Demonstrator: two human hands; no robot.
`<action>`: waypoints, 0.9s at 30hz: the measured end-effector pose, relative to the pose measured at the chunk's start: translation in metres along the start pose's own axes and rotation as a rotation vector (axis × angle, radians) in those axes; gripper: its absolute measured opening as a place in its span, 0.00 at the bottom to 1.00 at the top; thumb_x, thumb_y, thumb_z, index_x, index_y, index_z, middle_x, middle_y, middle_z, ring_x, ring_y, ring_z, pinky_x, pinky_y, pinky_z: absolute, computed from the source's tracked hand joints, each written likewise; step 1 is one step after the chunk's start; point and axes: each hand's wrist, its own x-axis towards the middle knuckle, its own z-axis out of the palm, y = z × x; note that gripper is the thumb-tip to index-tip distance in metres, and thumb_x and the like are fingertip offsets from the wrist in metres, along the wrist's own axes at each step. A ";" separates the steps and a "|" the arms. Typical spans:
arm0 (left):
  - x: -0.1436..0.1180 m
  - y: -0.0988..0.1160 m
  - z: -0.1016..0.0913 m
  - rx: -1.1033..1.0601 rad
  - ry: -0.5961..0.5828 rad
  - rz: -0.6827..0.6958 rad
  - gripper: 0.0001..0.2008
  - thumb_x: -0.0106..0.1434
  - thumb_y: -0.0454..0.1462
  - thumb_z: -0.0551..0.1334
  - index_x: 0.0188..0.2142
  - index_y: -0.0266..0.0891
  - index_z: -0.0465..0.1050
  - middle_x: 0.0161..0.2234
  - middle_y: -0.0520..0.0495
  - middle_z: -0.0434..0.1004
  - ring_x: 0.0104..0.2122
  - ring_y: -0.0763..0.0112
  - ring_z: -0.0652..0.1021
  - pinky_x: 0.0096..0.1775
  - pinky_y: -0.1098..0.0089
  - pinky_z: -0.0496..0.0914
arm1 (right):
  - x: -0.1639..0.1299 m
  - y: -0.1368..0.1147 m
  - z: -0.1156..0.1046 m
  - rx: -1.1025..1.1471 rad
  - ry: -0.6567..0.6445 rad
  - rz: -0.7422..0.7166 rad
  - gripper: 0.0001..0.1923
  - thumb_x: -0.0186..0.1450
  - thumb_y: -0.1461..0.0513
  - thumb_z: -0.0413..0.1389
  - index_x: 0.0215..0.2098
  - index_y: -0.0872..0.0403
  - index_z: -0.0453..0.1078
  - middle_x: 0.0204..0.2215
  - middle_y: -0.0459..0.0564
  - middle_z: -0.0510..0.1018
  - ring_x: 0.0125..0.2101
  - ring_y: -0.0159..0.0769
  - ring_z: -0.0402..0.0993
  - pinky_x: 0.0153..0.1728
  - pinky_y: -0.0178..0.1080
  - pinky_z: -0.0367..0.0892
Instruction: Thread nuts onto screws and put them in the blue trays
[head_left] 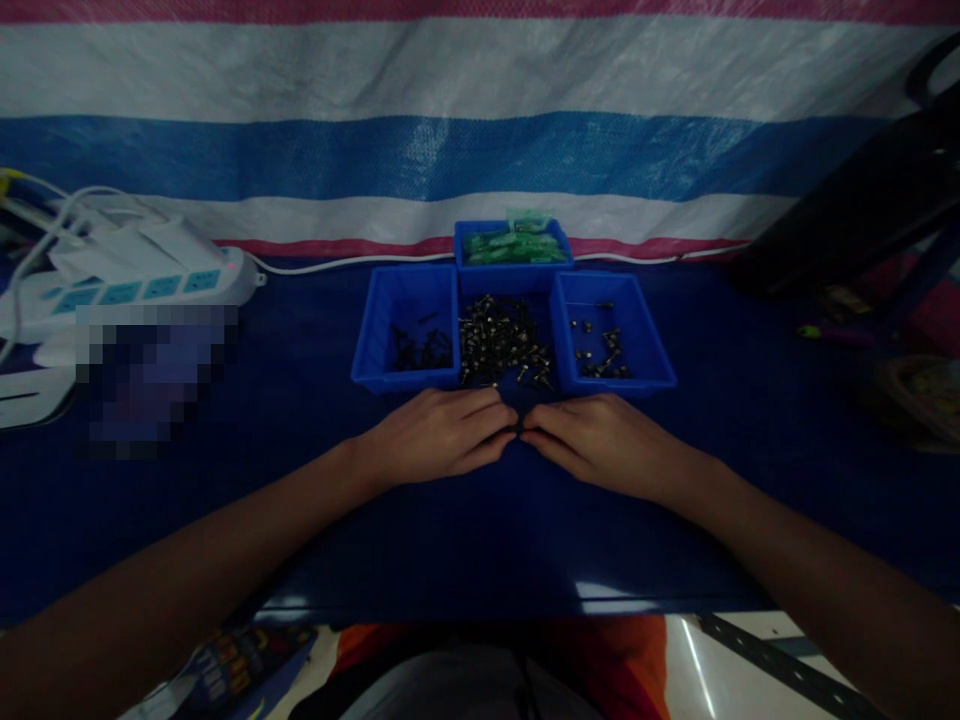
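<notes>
My left hand and my right hand meet almost fingertip to fingertip above the blue table, in front of a pile of small metal screw-like parts. Thumb and fingers are pinched together on both hands. Whatever sits between the fingertips is too small and dark to make out. Left of the pile stands a blue bin with dark, thin screw-like pieces in it. To its right, another blue bin contains a few shiny metal parts.
A third blue bin with green packets stands behind the pile. At left lie a white power strip with cables and a blurred-out object. A large black object leans at right. A striped sheet hangs behind.
</notes>
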 end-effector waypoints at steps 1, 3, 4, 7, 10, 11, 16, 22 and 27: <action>0.000 0.000 0.000 -0.009 0.021 0.013 0.11 0.65 0.39 0.49 0.38 0.38 0.66 0.32 0.51 0.69 0.31 0.76 0.72 0.29 0.77 0.66 | 0.000 0.000 0.000 -0.006 0.003 0.000 0.09 0.66 0.61 0.45 0.34 0.56 0.64 0.27 0.47 0.74 0.27 0.30 0.70 0.29 0.33 0.58; -0.001 0.000 0.000 -0.030 0.061 0.037 0.10 0.65 0.39 0.50 0.39 0.38 0.66 0.33 0.50 0.70 0.33 0.76 0.73 0.31 0.77 0.67 | 0.000 0.000 0.000 -0.017 0.015 0.001 0.09 0.66 0.61 0.44 0.33 0.56 0.64 0.25 0.46 0.73 0.25 0.29 0.69 0.27 0.32 0.58; -0.001 0.000 0.000 -0.040 0.076 0.047 0.10 0.65 0.39 0.50 0.40 0.37 0.66 0.34 0.50 0.71 0.33 0.76 0.73 0.33 0.77 0.68 | 0.000 -0.001 0.000 -0.020 0.019 0.001 0.09 0.66 0.61 0.44 0.33 0.56 0.63 0.25 0.46 0.73 0.25 0.29 0.69 0.27 0.32 0.57; -0.002 -0.001 0.000 -0.051 0.099 0.070 0.10 0.64 0.38 0.51 0.43 0.37 0.65 0.36 0.49 0.72 0.35 0.75 0.73 0.35 0.76 0.68 | 0.000 0.000 0.000 -0.020 0.024 0.001 0.10 0.67 0.61 0.43 0.32 0.56 0.62 0.24 0.45 0.72 0.24 0.28 0.68 0.26 0.32 0.56; -0.002 -0.001 0.000 -0.041 0.105 0.084 0.11 0.64 0.39 0.52 0.44 0.37 0.65 0.36 0.49 0.72 0.35 0.75 0.73 0.34 0.75 0.68 | 0.000 0.000 0.001 -0.026 0.032 -0.007 0.10 0.67 0.62 0.42 0.32 0.56 0.63 0.24 0.45 0.72 0.24 0.28 0.68 0.25 0.33 0.56; -0.002 -0.001 0.000 -0.035 0.107 0.086 0.11 0.64 0.39 0.52 0.44 0.37 0.65 0.35 0.49 0.72 0.34 0.75 0.73 0.34 0.75 0.68 | 0.000 0.000 0.001 -0.028 0.035 -0.010 0.10 0.67 0.62 0.42 0.32 0.56 0.63 0.24 0.45 0.72 0.24 0.28 0.68 0.25 0.33 0.56; -0.001 0.000 0.001 -0.008 0.110 0.063 0.09 0.64 0.38 0.51 0.39 0.37 0.67 0.32 0.50 0.72 0.32 0.75 0.73 0.33 0.76 0.67 | 0.000 0.000 0.002 -0.021 0.030 0.000 0.09 0.66 0.61 0.44 0.32 0.55 0.63 0.24 0.45 0.72 0.24 0.29 0.68 0.26 0.33 0.56; -0.001 -0.001 0.003 -0.007 0.077 0.016 0.09 0.64 0.37 0.50 0.36 0.37 0.66 0.26 0.52 0.70 0.26 0.77 0.72 0.28 0.76 0.64 | 0.000 0.001 0.002 -0.013 0.047 0.020 0.09 0.66 0.61 0.45 0.33 0.56 0.64 0.25 0.46 0.73 0.25 0.29 0.69 0.27 0.33 0.56; 0.000 -0.002 0.003 0.005 0.026 -0.023 0.08 0.62 0.37 0.50 0.35 0.38 0.66 0.24 0.53 0.70 0.25 0.77 0.72 0.27 0.76 0.63 | 0.000 0.001 0.001 -0.028 0.048 0.025 0.10 0.66 0.60 0.44 0.33 0.55 0.65 0.25 0.45 0.73 0.26 0.30 0.69 0.28 0.33 0.58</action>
